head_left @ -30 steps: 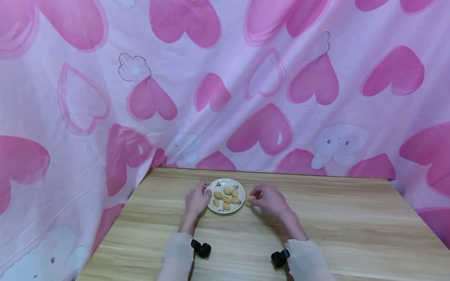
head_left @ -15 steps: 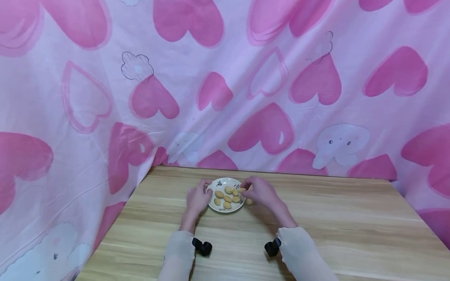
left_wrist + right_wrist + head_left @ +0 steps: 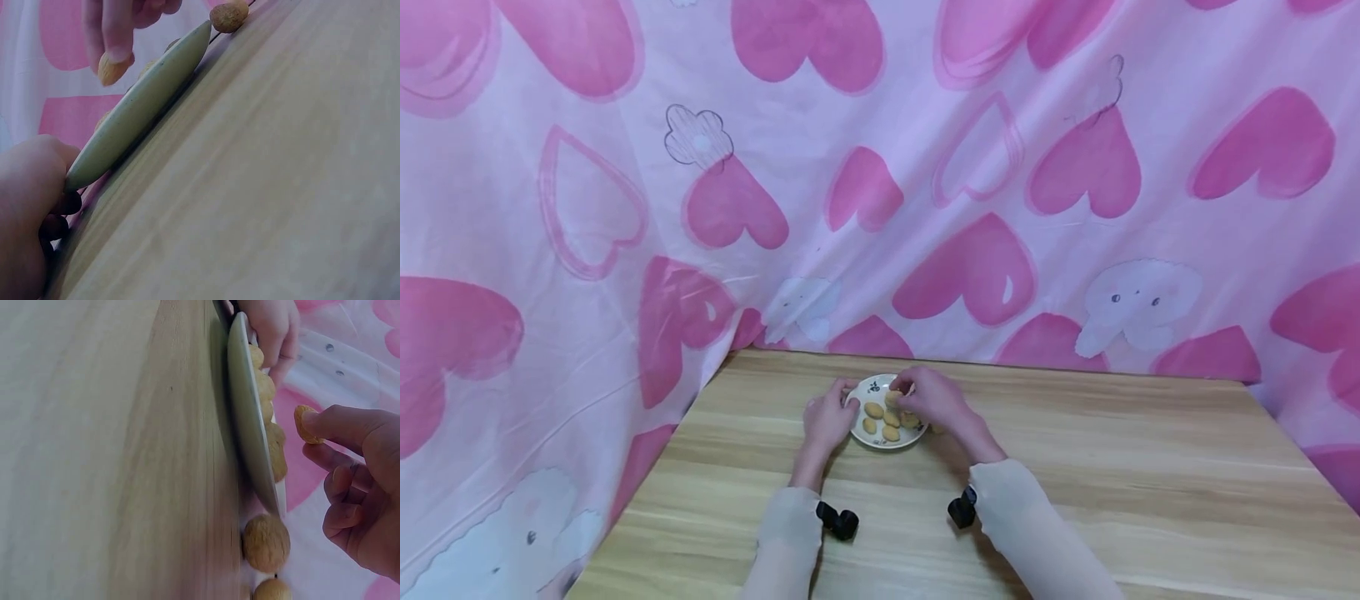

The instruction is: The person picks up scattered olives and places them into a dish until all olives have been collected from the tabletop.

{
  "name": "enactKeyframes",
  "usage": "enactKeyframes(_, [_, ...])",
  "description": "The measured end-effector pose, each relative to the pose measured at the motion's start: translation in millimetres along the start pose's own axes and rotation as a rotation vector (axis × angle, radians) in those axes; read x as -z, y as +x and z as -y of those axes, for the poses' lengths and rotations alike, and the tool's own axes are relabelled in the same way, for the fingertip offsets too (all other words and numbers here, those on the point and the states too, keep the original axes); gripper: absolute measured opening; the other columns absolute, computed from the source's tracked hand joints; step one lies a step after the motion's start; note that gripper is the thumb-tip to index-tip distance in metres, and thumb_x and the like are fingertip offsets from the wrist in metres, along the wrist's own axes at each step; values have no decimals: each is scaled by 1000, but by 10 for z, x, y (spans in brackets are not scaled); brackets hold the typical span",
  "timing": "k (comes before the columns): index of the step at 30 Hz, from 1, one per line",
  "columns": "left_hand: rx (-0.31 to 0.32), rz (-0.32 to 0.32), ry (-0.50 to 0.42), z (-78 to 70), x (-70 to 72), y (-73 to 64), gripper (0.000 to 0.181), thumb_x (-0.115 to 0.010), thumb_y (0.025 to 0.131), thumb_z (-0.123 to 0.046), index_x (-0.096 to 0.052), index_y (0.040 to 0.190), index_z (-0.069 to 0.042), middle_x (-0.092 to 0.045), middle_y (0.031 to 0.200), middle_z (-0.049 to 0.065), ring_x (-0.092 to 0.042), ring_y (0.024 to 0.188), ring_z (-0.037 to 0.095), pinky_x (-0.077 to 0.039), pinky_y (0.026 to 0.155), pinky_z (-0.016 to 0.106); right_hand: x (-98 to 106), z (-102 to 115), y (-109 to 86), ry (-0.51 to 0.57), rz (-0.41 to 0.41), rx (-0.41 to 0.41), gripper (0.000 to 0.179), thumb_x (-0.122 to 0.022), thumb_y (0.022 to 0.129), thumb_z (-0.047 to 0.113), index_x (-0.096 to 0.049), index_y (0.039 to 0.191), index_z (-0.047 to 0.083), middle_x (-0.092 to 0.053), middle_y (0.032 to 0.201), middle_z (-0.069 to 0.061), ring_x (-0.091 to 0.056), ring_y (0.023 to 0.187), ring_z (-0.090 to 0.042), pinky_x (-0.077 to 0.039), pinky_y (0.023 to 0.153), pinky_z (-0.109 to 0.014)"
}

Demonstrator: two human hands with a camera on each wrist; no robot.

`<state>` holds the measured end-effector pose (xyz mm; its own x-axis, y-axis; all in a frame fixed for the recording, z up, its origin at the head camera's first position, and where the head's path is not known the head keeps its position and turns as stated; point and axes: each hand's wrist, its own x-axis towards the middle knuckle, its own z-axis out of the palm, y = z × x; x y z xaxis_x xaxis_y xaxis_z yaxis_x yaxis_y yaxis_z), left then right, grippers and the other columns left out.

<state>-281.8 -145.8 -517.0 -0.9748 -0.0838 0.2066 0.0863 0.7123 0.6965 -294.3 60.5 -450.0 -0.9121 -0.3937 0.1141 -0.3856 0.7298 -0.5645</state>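
A small white plate with dark printed marks stands on the wooden table, holding several tan walnuts. My left hand grips its left rim, thumb at the edge, with the other fingers partly hidden in the left wrist view. Above the plate's right half, my right hand pinches one walnut between thumb and fingers. That walnut is clear of the plate in both wrist views. In the right wrist view, a loose walnut lies on the table beside the plate, with another walnut behind it.
The wooden table extends right and towards me. A pink and white heart-print cloth hangs along its back and left sides. A black wrist camera sits at the left cuff, another camera at the right.
My right hand has lifted a walnut from the table right of the plate and moved it leftward over the plate. My left hand keeps its grip on the rim.
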Motion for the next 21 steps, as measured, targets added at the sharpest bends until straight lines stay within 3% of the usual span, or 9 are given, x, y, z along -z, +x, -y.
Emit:
enactKeyframes(7, [-16,-8,29,3,19,7,31,-62,92,-22,-65,122,-17,-71,94,5,-65,87,26,-36,87,40,-87,105,171,-53,24,45,22,-77,82,25,-75,104,18,-69,90,7,-59,81,-9,-49,74,-31])
enactKeyframes(13, [-31,-36,44,-1,46,4,30,-62,91,-22,-66,120,-16,-68,86,4,-63,79,24,-36,85,42,-189,222,323,-137,50,140,23,-71,85,20,-75,107,18,-71,96,4,-63,87,-10,-51,77,-31])
enactKeyframes(21, [-36,-30,45,-4,-7,3,29,-62,91,-22,-66,119,-17,-62,79,1,-57,72,21,-35,83,39,-208,190,403,-181,88,92,20,-72,85,19,-75,105,18,-69,92,4,-59,82,-11,-50,75,-32])
